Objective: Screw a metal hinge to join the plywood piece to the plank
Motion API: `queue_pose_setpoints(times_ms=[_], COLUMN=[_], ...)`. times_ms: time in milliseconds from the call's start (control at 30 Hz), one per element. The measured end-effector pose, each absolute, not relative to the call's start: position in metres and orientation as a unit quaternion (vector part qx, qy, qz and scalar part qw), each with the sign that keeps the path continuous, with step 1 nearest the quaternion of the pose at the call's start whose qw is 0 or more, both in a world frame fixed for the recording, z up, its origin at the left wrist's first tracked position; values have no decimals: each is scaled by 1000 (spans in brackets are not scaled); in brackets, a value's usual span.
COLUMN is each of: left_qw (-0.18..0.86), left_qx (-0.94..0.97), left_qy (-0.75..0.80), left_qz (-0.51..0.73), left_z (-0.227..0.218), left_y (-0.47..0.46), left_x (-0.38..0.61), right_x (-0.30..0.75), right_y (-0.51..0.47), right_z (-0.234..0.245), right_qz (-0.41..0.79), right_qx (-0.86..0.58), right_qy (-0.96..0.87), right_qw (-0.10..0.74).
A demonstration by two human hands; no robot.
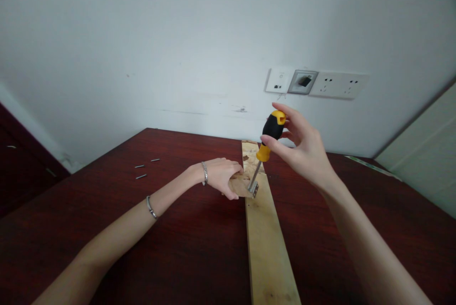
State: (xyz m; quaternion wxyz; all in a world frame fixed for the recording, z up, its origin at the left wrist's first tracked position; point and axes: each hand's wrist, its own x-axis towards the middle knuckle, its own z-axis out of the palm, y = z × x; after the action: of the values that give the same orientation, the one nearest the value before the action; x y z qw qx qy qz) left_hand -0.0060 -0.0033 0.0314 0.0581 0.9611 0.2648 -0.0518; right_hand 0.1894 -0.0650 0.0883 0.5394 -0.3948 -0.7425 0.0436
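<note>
My left hand (223,176) is closed around a small wooden block (239,186) that meets the left side of a long wooden plank (265,233). A small metal hinge (255,190) sits at the block's right end, over the plank. My right hand (302,146) grips the black and yellow handle of a screwdriver (272,127) with thumb and fingers. The screwdriver leans, its shaft pointing down to the hinge. Whether its tip is seated in a screw is too small to tell.
Several loose screws (141,176) lie on the dark red table (171,238) to the left. Behind the table rises a white wall (160,48) with power sockets (338,85) and a black plug (304,81). A thin pale strip (374,167) lies at the far right.
</note>
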Motion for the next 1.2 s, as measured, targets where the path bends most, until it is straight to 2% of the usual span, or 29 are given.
queue_pose_setpoints(times_ms=[133,367,533,767,1000,1200], left_qw=[61,55,53,56,69,73], left_qx=[959,960,962,962,961,959], left_qy=[270,273,266,265,266,273], left_qz=[-56,-39,-32,-24,-16,-17], left_z=[30,23,23,24,22,22], left_y=[-4,4,4,3,4,5], left_x=[-5,-8,-9,-8,-8,-9], right_x=[186,184,186,191,188,186], right_y=[-61,-60,-58,-65,-69,-76], right_z=[81,79,78,87,88,90], right_qz=[21,132,57,115,21,51], right_qx=[-398,-348,-377,-335,-373,-361], right_qy=[-720,-727,-716,-741,-740,-761], right_qw=[568,578,584,571,559,537])
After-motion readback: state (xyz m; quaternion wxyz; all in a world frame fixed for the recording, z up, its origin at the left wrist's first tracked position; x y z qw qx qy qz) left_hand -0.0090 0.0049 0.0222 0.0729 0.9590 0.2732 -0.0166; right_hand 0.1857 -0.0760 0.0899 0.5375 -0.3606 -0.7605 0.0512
